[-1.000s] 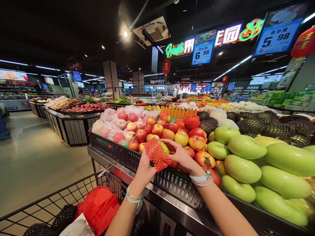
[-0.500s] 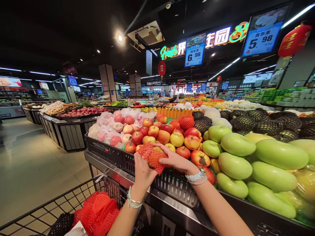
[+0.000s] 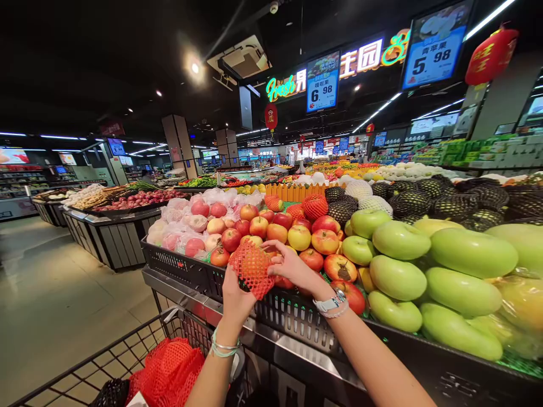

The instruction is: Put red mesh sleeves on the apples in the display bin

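Above the black crate's (image 3: 292, 320) near rim, your left hand (image 3: 238, 295) cups a red-netted fruit (image 3: 253, 267) while your half-curled right hand (image 3: 293, 269), its grip unclear, sits at the right, where a slack hold could spill it onto the apples (image 3: 299, 237).

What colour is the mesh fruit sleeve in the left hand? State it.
The mesh fruit sleeve is red; the head view shows it best.

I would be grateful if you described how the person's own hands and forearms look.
Both hands are bare, without gloves, and no sleeves show on the forearms. Around the left hand's wrist are thin, pale green bracelets. The right hand has a white-banded watch and a pale bracelet at its wrist.
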`<state>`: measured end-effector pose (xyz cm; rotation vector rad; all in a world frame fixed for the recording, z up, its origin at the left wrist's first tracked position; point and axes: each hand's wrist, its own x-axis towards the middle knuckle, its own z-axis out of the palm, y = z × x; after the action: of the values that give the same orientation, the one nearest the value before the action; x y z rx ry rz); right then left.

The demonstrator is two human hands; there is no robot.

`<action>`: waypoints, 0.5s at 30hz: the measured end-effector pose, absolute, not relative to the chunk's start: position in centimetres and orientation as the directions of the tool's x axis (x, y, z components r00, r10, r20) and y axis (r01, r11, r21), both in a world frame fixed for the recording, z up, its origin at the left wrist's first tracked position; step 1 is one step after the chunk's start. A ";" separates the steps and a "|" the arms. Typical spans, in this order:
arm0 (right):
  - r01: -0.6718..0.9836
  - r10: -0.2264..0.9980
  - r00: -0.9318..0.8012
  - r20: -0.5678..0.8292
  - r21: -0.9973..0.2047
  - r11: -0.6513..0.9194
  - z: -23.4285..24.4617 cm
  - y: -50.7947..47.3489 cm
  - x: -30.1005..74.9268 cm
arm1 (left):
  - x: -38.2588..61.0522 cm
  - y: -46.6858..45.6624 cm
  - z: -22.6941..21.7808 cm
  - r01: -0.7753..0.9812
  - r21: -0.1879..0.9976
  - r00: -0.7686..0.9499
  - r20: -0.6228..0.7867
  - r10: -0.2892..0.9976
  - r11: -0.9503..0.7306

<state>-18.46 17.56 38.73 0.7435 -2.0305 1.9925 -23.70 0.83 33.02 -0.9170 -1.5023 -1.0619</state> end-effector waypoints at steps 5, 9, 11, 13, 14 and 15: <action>-0.543 -0.166 -0.833 0.527 -0.837 0.071 38.5 17.5 -18.7 | -23.2 0.7 33.6 0.847 0.523 -0.514 0.851 -0.109 0.096; -0.606 -0.235 -0.791 0.565 -0.777 0.170 38.8 17.5 -18.5 | -22.8 0.5 34.0 0.768 0.640 -0.634 0.758 -0.151 -0.017; -0.658 -0.189 -0.753 0.630 -0.728 0.193 39.1 17.6 -18.3 | -22.9 0.5 34.0 0.781 0.625 -0.621 0.772 -0.134 -0.016; -0.678 -0.159 -0.735 0.659 -0.711 0.185 39.4 17.8 -18.2 | -23.0 0.5 33.9 0.784 0.620 -0.618 0.778 -0.115 -0.027; -0.675 -0.146 -0.737 0.660 -0.716 0.175 39.5 17.9 -18.2 | -23.0 0.6 33.8 0.777 0.628 -0.629 0.770 -0.107 -0.046; -0.671 -0.132 -0.741 0.658 -0.722 0.169 39.6 17.9 -18.2 | -23.0 0.6 33.8 0.763 0.642 -0.647 0.757 -0.097 -0.075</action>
<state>-18.25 17.94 39.56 0.7578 -2.0035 1.6029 -22.95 0.60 33.85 -0.7286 -1.5847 -1.7881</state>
